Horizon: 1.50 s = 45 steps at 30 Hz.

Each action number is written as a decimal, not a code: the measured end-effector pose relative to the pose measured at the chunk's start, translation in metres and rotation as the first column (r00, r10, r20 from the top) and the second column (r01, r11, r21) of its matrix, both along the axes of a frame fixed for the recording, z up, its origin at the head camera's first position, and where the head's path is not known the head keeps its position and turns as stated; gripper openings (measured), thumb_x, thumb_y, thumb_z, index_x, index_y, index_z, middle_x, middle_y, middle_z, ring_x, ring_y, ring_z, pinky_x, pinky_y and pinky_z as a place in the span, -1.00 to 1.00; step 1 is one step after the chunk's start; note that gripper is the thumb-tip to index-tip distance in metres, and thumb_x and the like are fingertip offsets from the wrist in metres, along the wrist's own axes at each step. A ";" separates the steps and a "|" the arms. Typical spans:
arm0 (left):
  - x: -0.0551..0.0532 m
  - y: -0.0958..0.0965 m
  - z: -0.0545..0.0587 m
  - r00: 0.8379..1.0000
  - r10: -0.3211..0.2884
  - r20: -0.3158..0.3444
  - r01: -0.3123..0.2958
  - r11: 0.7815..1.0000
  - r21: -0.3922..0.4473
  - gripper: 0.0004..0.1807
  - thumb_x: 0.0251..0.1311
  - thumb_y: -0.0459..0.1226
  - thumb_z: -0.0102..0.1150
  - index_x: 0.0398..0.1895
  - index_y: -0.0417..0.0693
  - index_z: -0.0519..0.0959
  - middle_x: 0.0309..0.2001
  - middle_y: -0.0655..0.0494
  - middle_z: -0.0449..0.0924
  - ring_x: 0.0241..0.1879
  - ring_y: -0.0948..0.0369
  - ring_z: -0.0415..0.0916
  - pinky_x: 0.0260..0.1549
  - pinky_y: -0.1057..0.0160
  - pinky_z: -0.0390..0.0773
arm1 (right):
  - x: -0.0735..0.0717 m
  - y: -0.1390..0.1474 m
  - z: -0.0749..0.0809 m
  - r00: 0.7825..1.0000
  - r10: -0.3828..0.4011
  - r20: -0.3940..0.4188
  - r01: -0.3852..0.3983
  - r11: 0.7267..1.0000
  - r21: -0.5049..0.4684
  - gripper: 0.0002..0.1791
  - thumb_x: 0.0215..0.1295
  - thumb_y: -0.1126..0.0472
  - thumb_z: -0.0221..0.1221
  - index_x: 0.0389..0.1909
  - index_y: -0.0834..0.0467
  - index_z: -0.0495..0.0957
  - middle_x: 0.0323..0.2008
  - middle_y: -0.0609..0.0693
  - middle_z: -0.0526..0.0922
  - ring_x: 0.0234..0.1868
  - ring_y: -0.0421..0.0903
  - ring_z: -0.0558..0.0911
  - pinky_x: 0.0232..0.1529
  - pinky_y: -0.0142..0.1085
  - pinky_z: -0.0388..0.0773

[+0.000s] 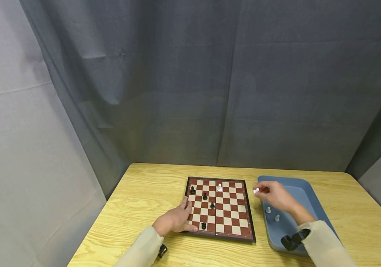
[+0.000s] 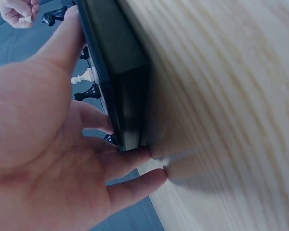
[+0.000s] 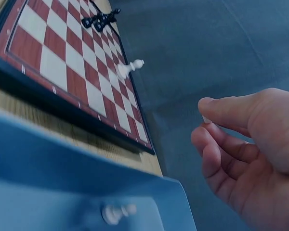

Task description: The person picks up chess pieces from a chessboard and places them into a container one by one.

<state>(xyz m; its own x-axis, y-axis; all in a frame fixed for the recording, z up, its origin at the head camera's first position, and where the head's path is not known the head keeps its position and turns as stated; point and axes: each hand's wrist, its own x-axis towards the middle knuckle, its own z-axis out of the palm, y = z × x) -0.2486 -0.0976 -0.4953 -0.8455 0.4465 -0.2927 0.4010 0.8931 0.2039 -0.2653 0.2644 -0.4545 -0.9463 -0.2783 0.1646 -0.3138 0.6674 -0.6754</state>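
Observation:
A red-and-white chessboard [image 1: 233, 209] lies on the table, a white chess piece [image 1: 219, 188] on its far side and several black chess pieces [image 1: 205, 196] mostly on its left half. My left hand [image 1: 177, 218] rests at the board's left edge, thumb over the near corner. In the left wrist view, its fingers [image 2: 137, 190] spread along the black board edge [image 2: 127, 86], two tips down at the table. Right of the board, my right hand [image 1: 277, 195] pinches a small white chess piece [image 1: 256, 190]; in the right wrist view, thumb and fingers [image 3: 231, 110] mostly hide it.
A blue tray [image 1: 294, 181] stands right of the board, below the right forearm. Two white chess pieces [image 1: 268, 210] are in its left part. Grey curtains [image 1: 184, 92] hang behind the wooden table [image 1: 157, 185].

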 end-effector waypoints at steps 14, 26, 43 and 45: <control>0.000 0.000 0.001 1.000 -0.005 0.007 0.005 1.000 -0.011 0.08 0.03 0.28 0.09 0.48 -0.15 0.00 0.48 -0.18 -0.28 0.32 -0.04 0.18 -0.07 0.22 0.48 | 0.006 0.037 0.002 0.999 -0.036 0.037 0.034 0.997 0.065 -0.83 0.26 0.25 0.22 -0.17 0.22 0.60 -0.32 -0.03 0.60 -0.28 -0.09 0.56 -0.35 -0.23 0.52; 0.000 0.000 0.001 1.000 -0.006 0.016 0.006 1.000 0.002 0.08 0.04 0.27 0.10 0.48 -0.15 -0.01 0.48 -0.18 -0.29 0.33 -0.04 0.15 -0.09 0.21 0.48 | 0.009 0.063 -0.004 0.997 -0.074 0.018 0.071 0.989 0.129 -0.83 0.24 0.22 0.25 -0.21 0.21 0.62 -0.34 -0.06 0.60 -0.31 -0.12 0.54 -0.41 -0.26 0.50; 0.001 0.000 0.002 1.000 -0.005 0.011 0.005 1.000 0.001 0.08 0.03 0.27 0.10 0.48 -0.15 -0.01 0.48 -0.18 -0.29 0.32 -0.05 0.17 -0.04 0.20 0.47 | 0.015 0.095 -0.011 0.994 -0.096 0.056 0.084 0.980 0.179 -0.83 0.26 0.27 0.21 -0.20 0.29 0.61 -0.33 -0.02 0.59 -0.33 -0.11 0.50 -0.42 -0.27 0.48; 0.001 0.000 0.002 1.000 -0.003 0.013 0.003 1.000 0.001 0.08 0.03 0.27 0.10 0.48 -0.15 -0.01 0.48 -0.18 -0.29 0.32 -0.05 0.17 -0.04 0.20 0.47 | 0.016 0.097 -0.012 0.993 -0.101 0.055 0.088 0.977 0.192 -0.83 0.26 0.27 0.22 -0.21 0.30 0.60 -0.33 -0.01 0.59 -0.33 -0.11 0.50 -0.43 -0.26 0.48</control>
